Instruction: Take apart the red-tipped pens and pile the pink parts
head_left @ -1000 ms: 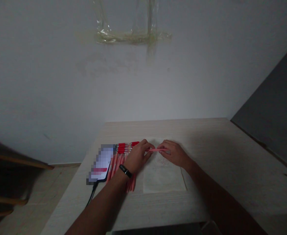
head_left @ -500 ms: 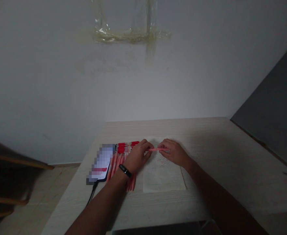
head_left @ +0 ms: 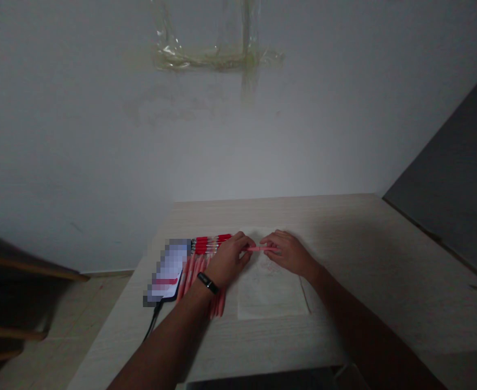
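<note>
My left hand (head_left: 227,261) and my right hand (head_left: 288,252) both pinch the ends of one thin pink pen (head_left: 258,248), held level just above a white sheet of paper (head_left: 269,290) on the table. My left wrist wears a black band (head_left: 208,283). Under and left of my left hand lie several pink pens (head_left: 193,270) side by side, and several pens with red caps (head_left: 211,244) lie crosswise behind them.
A phone (head_left: 169,270) with a black cable (head_left: 153,322) lies at the left of the pale wooden table (head_left: 344,227). A white wall with old tape (head_left: 218,54) rises behind. A dark panel (head_left: 458,173) stands at right, wooden furniture (head_left: 14,281) at left.
</note>
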